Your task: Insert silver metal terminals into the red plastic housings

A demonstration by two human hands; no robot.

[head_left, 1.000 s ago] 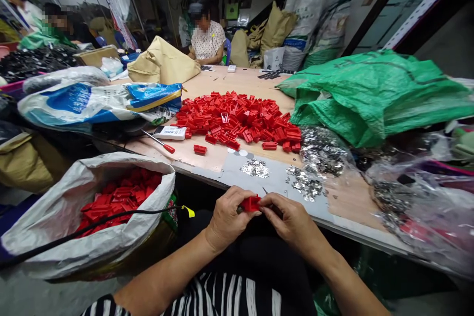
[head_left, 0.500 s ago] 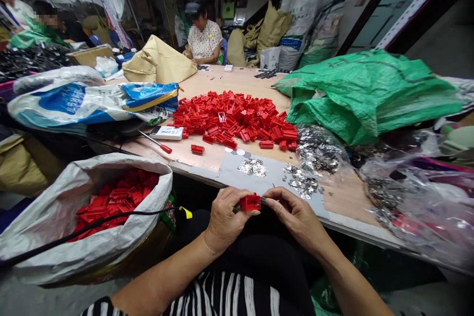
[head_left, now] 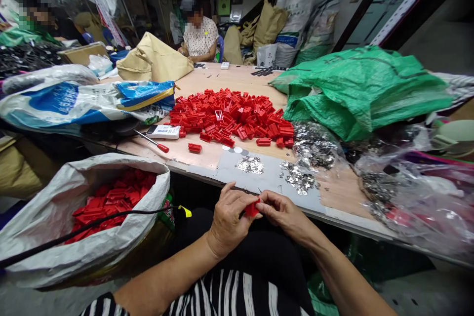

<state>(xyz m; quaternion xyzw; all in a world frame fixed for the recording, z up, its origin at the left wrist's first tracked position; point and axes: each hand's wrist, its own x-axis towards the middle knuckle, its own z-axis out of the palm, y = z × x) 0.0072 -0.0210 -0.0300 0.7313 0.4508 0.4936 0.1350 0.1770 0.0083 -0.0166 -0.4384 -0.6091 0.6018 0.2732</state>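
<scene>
My left hand [head_left: 230,215] is closed around a small red plastic part [head_left: 252,207] just off the table's front edge. Thumb and fingers of my right hand [head_left: 283,212] are pinched together against the part's right end. A thin dark tip pokes up by the right fingertips; what they hold is too small to make out. On a grey mat [head_left: 237,182] beyond my hands lie a flat pile of small silvery metal pieces [head_left: 250,165] and a second metal pile [head_left: 300,180]. Behind them a big heap of red plastic parts [head_left: 229,116] covers the table.
A white sack [head_left: 37,237] of red parts stands at lower left, a black cable [head_left: 122,214] across it. A red-handled screwdriver [head_left: 162,148] lies near a white box [head_left: 163,132]. Right are a green sack [head_left: 355,89] and plastic bags [head_left: 425,207]. Another person [head_left: 200,37] sits opposite.
My right hand has moved left, bringing its fingertips against the red part. The part has turned in my left hand, so its open side no longer shows. The view has shifted slightly.
</scene>
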